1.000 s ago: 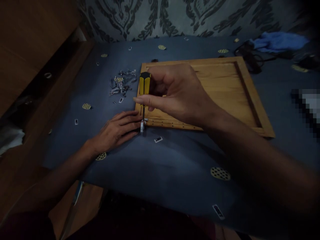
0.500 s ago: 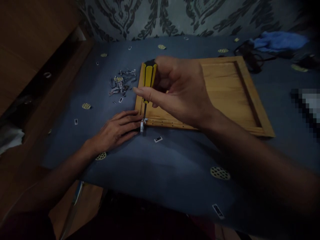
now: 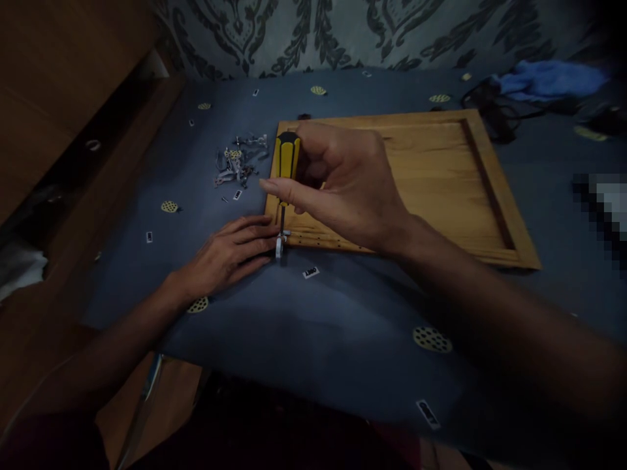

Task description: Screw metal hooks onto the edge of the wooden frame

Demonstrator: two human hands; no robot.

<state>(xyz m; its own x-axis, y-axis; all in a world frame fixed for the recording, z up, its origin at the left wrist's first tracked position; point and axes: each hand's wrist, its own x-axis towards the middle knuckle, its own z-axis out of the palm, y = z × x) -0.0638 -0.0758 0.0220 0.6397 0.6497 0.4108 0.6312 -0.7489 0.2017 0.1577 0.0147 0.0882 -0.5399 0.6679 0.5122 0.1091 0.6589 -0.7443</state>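
My right hand (image 3: 345,179) is closed around the yellow-and-black handle of a screwdriver (image 3: 288,156), with the thumb along its near side. The screwdriver points down, its tip at a small metal bracket (image 3: 279,245) on the near left corner of a framed wooden panel (image 3: 431,179). My left hand (image 3: 230,251) lies flat with fingers stretched out, its fingertips at the panel's corner beside the bracket. A row of small dark holes runs along the panel's near edge.
Beyond my left hand lies a pile of metal hardware (image 3: 240,163), with a loose screw (image 3: 225,199) nearby. A blue cloth (image 3: 551,79) and dark glasses (image 3: 502,121) lie at the back right. A wooden cabinet (image 3: 73,78) borders the left side.
The screwdriver handle and my right hand have shifted slightly down, and the handle has tilted a little left. My left hand stays in place.
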